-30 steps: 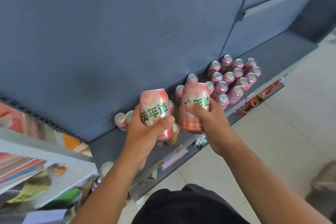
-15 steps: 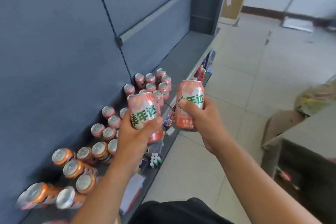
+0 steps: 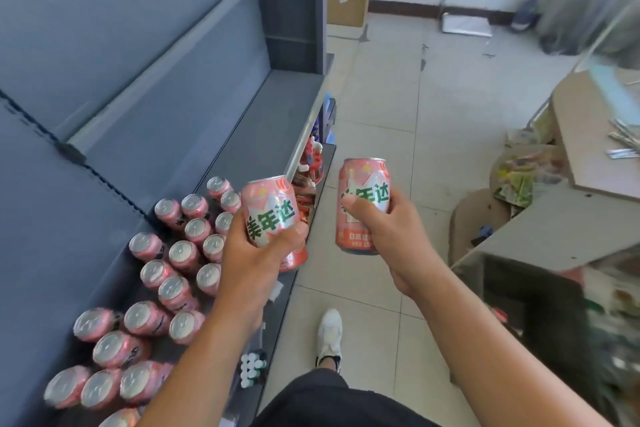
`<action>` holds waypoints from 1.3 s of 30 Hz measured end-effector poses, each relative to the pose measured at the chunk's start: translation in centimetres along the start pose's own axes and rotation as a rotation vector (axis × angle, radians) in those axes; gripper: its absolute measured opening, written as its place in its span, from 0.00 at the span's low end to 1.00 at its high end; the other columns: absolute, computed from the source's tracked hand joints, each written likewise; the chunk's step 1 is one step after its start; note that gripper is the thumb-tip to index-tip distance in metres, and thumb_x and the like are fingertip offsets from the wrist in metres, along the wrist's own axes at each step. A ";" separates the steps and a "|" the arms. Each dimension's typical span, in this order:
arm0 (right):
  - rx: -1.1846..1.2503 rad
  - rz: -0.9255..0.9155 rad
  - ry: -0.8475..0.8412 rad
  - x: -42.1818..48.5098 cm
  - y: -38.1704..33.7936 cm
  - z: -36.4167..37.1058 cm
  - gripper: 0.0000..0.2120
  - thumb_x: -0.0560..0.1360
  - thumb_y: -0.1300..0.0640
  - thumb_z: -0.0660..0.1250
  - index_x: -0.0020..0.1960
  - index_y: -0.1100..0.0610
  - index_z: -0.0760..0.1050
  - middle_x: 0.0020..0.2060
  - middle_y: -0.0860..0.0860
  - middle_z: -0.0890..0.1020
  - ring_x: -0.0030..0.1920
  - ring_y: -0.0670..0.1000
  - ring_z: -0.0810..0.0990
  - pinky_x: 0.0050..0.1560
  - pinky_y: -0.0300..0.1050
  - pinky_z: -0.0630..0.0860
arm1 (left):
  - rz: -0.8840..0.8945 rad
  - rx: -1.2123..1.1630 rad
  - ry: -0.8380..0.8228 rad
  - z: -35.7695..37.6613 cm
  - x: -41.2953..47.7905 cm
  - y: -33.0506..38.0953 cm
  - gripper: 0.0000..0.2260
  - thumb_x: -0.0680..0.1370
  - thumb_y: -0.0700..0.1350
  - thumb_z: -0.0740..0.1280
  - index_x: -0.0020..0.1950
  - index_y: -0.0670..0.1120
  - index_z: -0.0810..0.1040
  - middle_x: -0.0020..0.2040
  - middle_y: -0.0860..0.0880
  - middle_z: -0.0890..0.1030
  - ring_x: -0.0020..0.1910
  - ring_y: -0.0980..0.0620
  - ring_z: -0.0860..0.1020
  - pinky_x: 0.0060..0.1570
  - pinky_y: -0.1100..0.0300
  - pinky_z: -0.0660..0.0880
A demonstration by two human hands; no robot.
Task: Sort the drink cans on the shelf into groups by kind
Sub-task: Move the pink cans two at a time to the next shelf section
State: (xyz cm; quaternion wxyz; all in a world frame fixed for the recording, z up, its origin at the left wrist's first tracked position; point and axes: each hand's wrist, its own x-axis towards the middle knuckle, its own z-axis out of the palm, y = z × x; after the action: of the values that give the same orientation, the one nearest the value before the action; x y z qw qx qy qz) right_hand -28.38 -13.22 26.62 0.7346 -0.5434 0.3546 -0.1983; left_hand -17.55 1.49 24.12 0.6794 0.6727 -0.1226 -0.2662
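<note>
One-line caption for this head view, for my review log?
Left hand grips the left can, right hand the right can, beside a shelf of standing pink cans.

We can read big green letters 美年达 on the pink can (image 3: 273, 208) just beside the shelf (image 3: 263, 121). On the other pink can (image 3: 367, 177), farther from the shelf, we read 年达. Its small white words are too blurry.

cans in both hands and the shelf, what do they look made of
Left can, gripped by the left hand, and right can, in the right hand: likely thin aluminium, glossy pink print, silvery rim. Shelf: probably painted sheet metal, matte grey-blue, thin bright front edge.
</note>
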 end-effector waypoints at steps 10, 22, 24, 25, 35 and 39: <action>-0.109 -0.054 0.128 15.4 -5.7 -3.4 0.14 0.74 0.56 0.74 0.57 0.52 0.74 0.47 0.52 0.83 0.40 0.46 0.84 0.36 0.38 0.79 | 0.035 0.043 -0.161 8.2 17.4 2.5 0.23 0.68 0.43 0.79 0.60 0.51 0.77 0.50 0.49 0.85 0.50 0.48 0.84 0.45 0.58 0.82; -0.249 -0.140 -0.042 34.4 -11.2 -9.7 0.22 0.72 0.60 0.76 0.62 0.54 0.72 0.48 0.50 0.83 0.44 0.42 0.84 0.41 0.34 0.78 | 0.111 0.201 -0.190 17.0 32.7 3.0 0.29 0.69 0.37 0.80 0.64 0.53 0.74 0.52 0.50 0.83 0.51 0.46 0.83 0.44 0.54 0.83; -0.274 -0.151 -0.099 38.1 -12.8 -10.9 0.22 0.71 0.61 0.76 0.62 0.53 0.72 0.47 0.48 0.83 0.43 0.40 0.83 0.40 0.33 0.77 | 0.129 0.246 -0.148 18.8 35.4 3.6 0.31 0.67 0.43 0.81 0.65 0.56 0.73 0.55 0.52 0.83 0.53 0.47 0.83 0.51 0.46 0.82; -0.281 -0.145 -0.125 39.9 -13.6 -11.4 0.23 0.71 0.61 0.77 0.62 0.52 0.71 0.47 0.48 0.82 0.43 0.39 0.83 0.40 0.33 0.77 | 0.132 0.261 -0.124 19.8 36.8 3.9 0.31 0.66 0.45 0.81 0.65 0.57 0.73 0.55 0.52 0.83 0.54 0.48 0.83 0.53 0.44 0.81; -0.376 -0.107 -0.399 55.5 -19.4 -14.0 0.31 0.69 0.58 0.79 0.67 0.51 0.69 0.50 0.44 0.82 0.49 0.40 0.82 0.44 0.32 0.77 | 0.139 0.325 0.079 26.7 47.5 6.7 0.34 0.61 0.56 0.79 0.64 0.57 0.73 0.54 0.57 0.82 0.52 0.57 0.82 0.43 0.67 0.77; -0.386 -0.091 -0.455 61.2 -20.1 -12.5 0.28 0.70 0.60 0.78 0.65 0.51 0.70 0.49 0.45 0.82 0.48 0.41 0.82 0.44 0.32 0.77 | 0.110 0.314 0.141 27.6 52.1 7.0 0.30 0.64 0.52 0.80 0.62 0.60 0.72 0.51 0.60 0.82 0.48 0.60 0.82 0.43 0.66 0.79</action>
State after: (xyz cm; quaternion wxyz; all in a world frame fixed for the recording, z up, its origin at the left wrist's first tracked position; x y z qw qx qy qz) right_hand 5.27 -69.45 24.80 0.6686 -0.7189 0.1873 -0.0328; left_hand 12.52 -49.69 22.80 0.5863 0.7798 -0.1515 -0.1584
